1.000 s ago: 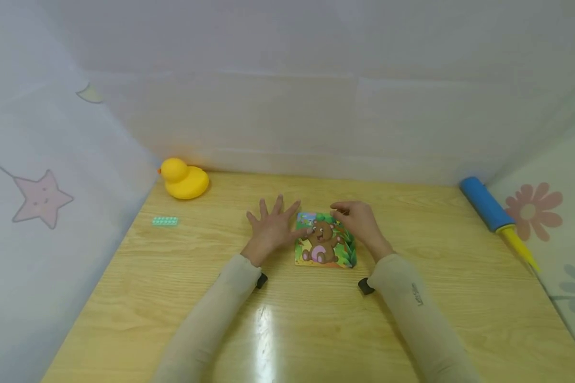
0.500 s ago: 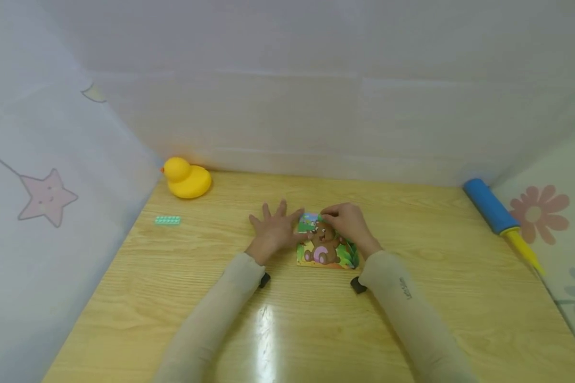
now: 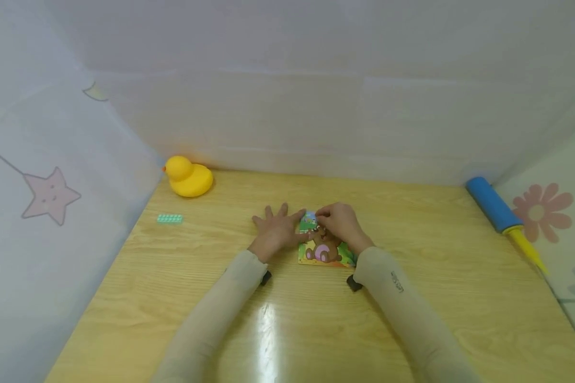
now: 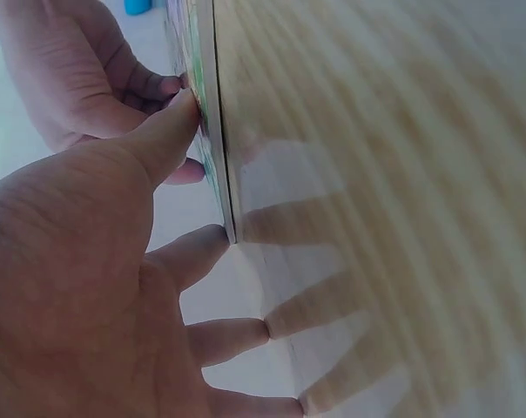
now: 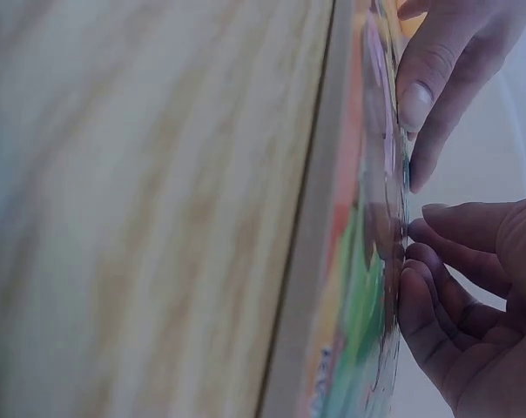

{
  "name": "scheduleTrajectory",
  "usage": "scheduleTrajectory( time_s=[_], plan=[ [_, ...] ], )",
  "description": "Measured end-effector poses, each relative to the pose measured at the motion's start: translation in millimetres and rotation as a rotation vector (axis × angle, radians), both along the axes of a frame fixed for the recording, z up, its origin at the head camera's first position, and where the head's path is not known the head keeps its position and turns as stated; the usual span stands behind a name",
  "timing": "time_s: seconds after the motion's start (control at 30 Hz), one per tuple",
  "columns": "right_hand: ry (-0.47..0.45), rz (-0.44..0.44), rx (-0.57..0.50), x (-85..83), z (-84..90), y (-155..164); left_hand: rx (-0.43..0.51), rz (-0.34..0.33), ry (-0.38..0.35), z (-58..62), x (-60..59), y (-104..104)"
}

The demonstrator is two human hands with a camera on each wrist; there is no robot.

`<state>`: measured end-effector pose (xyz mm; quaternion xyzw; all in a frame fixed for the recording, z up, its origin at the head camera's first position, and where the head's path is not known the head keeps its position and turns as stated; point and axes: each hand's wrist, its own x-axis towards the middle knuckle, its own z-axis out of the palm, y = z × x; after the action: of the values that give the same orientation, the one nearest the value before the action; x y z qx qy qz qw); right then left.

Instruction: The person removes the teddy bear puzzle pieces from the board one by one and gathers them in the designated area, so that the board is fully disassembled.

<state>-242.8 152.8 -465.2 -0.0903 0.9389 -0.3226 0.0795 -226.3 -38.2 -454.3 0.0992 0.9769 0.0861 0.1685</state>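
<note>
Bear puzzle board [image 3: 326, 250], colourful square, lies flat on the wooden table [image 3: 287, 319] about mid-table, just ahead of both forearms. Right hand [image 3: 340, 226] sits over the board's upper part, fingers curled down onto the picture surface near the top edge; right wrist view shows curled fingertips [image 5: 420, 296] pressed against the puzzle face [image 5: 367, 261]. Cannot tell if they pinch a loose piece or only press on it. Left hand [image 3: 275, 231] lies at the board's left edge, fingers spread and straight on the table, thumb reaching over to touch the board; left wrist view shows the thumb [image 4: 167, 131] on the board's top face at its edge [image 4: 212, 122] and the index fingertip [image 4: 202, 248] against the board's corner, other fingers flat on the wood. Left hand grips nothing, just steadies. Both hands close together, nearly meeting over the board's top left.

Further out: yellow rubber duck [image 3: 189, 176] at the far left of the table by the wall, small teal studded brick [image 3: 170, 218] nearer in front of it, well apart from the hands. Blue and yellow hand pump [image 3: 500, 215] lies along the far right edge
</note>
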Motion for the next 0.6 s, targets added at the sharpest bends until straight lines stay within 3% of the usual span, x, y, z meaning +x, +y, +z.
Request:
scheduleTrajectory(
  time_s=[0.37, 0.6],
  plan=[
    [0.024, -0.005, 0.057, -4.0, -2.6, -1.3, -0.036, -0.009, -0.009, -7.5, -3.2, 3.7],
    [0.022, -0.042, 0.099, -9.2, 0.2, -8.0, -0.05, -0.01, 0.005, -4.8, -2.3, 1.7]
  ],
)
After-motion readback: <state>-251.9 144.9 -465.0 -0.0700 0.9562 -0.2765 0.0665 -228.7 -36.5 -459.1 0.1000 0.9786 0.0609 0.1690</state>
